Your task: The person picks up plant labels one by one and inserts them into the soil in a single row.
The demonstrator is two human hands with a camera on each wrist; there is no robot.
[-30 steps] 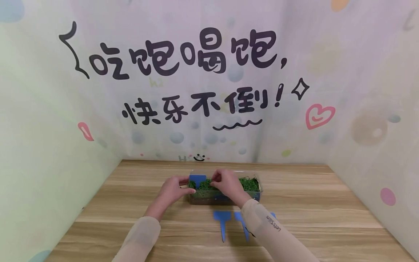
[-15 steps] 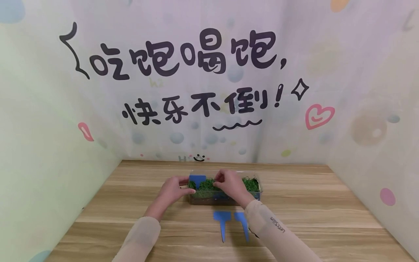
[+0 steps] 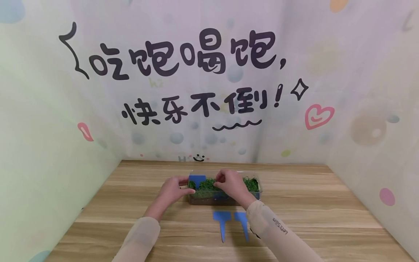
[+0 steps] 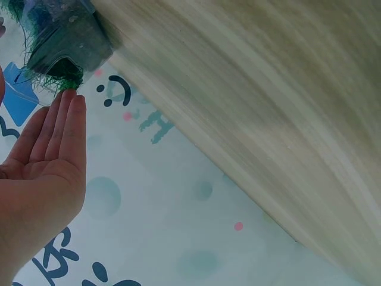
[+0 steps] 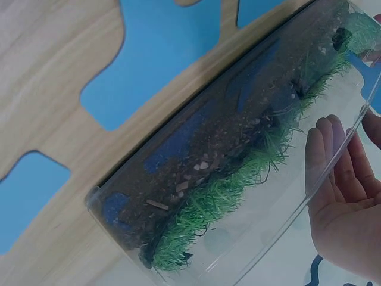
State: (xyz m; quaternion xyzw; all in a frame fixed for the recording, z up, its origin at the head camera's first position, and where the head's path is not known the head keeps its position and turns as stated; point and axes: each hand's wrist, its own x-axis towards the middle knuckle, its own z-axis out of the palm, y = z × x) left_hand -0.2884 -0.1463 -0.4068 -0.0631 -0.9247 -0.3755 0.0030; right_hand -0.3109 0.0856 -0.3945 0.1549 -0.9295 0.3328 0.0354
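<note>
Wooden tabletop (image 3: 311,203) holds a clear box (image 3: 256,182) of green grass (image 3: 206,185) in the middle. Left hand (image 3: 171,190), fingers straight, touches the box at nine o'clock. Right hand (image 3: 230,183) pinches something over the grass. Two blue tags (image 3: 220,218) lie at six o'clock.

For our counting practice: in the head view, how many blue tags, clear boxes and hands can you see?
Blue tags: 3, one upright in the grass, two lying flat
Clear box: 1
Hands: 2, left hand, right hand
Total: 6
</note>
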